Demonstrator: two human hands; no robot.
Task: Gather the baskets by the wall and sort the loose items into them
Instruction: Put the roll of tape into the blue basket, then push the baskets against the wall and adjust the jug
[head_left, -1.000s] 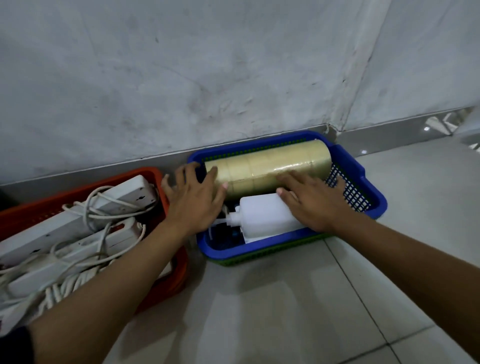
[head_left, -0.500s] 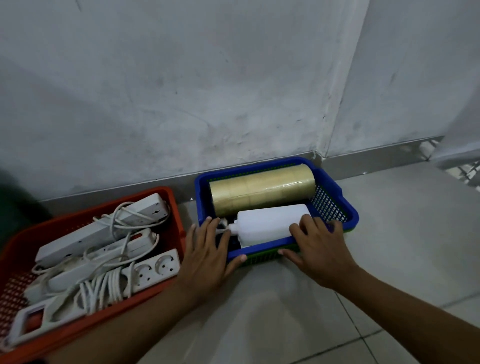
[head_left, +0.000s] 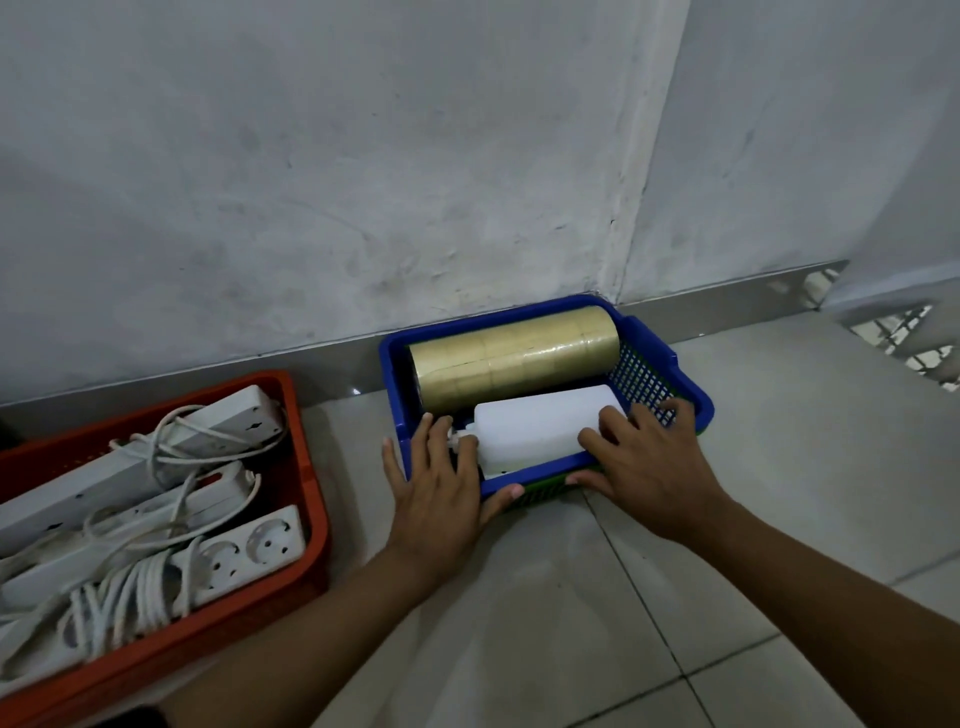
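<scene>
Both hands clasp the near rim of the blue basket (head_left: 670, 364) at the wall's foot: left hand (head_left: 441, 493), right hand (head_left: 649, 467). Gathering step; next, I judge, slide it toward the orange basket (head_left: 306, 519).

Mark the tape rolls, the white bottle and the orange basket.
tape rolls (head_left: 511, 358), head view, middle of the stack's curved side.
white bottle (head_left: 540, 431), head view, middle of its body.
orange basket (head_left: 314, 499), head view, right rim.

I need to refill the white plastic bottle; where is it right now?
In the head view, the white plastic bottle lies on its side along the near wall of the blue plastic basket, just in front of the tan tape-roll stack.
</scene>
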